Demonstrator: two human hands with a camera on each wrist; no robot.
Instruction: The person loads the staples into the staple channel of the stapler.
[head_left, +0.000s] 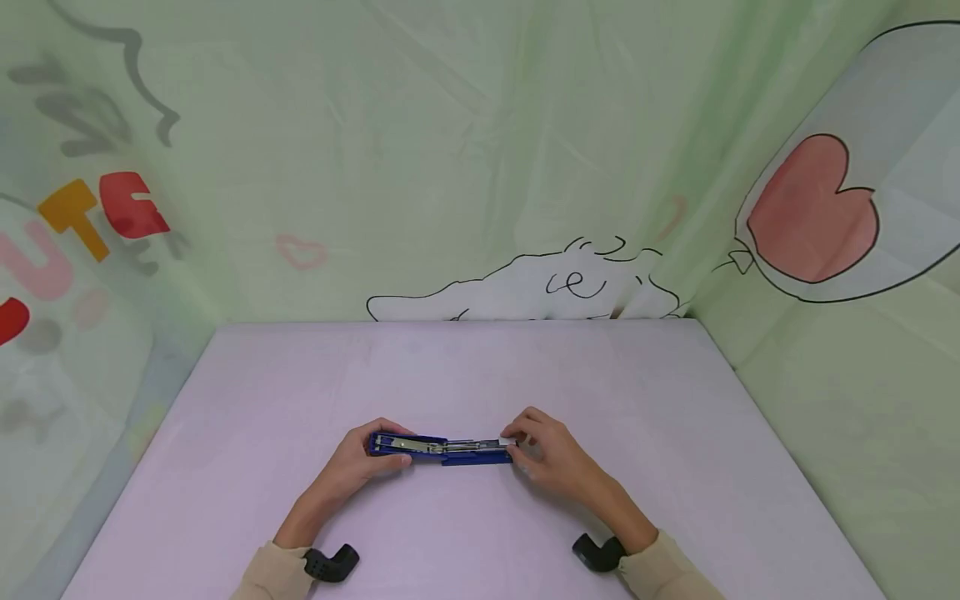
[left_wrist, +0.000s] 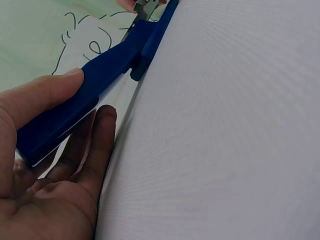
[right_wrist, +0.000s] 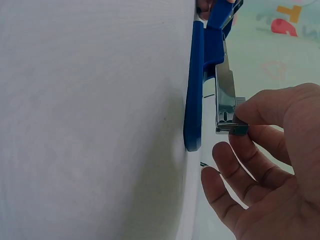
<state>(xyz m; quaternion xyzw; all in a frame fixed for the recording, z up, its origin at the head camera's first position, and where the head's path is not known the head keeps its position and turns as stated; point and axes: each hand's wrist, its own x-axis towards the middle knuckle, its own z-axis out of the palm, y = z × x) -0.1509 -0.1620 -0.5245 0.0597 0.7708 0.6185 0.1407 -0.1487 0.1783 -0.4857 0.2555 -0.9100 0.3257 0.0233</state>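
A blue stapler [head_left: 476, 457] lies opened out over the table, its top cover swung back to the left and its metal magazine [right_wrist: 225, 95] bared. My left hand [head_left: 358, 457] holds the cover, with the thumb on one side and fingers on the other; the left wrist view shows the blue cover tilted up off the table. At the magazine's right end my right hand [head_left: 558, 458] pinches a short silvery strip of staples [right_wrist: 240, 101] between thumb and index finger. The strip's lower part is partly hidden by the fingertips. The blue base sits along the table surface.
The table [head_left: 450, 375] has a pale pinkish-white cover. Printed cloth walls [head_left: 435, 167] stand at its back and both sides. A black wrist camera [head_left: 332, 563] sits at the left cuff, another black camera [head_left: 598, 552] at the right.
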